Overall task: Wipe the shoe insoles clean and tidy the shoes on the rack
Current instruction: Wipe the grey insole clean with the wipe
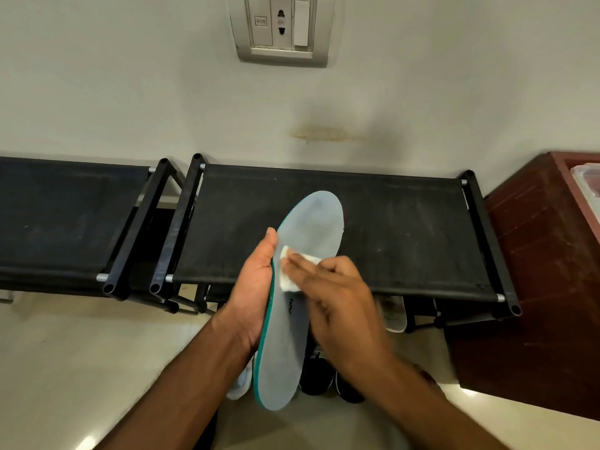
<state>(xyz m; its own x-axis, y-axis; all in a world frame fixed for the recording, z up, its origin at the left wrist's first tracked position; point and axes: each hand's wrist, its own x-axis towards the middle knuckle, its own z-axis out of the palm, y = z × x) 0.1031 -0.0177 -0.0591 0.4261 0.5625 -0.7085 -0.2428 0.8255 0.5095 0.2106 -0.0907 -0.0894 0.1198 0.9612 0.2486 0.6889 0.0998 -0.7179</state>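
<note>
Our left hand (251, 287) grips the insole (293, 303), its long axis running near to far. Our right hand (337, 300) presses the white wipe (287, 271) at its middle, so both ends lie unwiped.

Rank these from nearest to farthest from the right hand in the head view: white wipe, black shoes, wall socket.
1. White wipe: under the right hand's fingers, on the insole.
2. Black shoes: on the floor, below that hand.
3. Wall socket: high on the wall, farthest.

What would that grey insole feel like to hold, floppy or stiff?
Probably semi-stiff: the insole keeps its shape while the left hand supports only one edge. Likely light, being thin foam-like sheet. It may flex where the right hand presses the white wipe.
</note>
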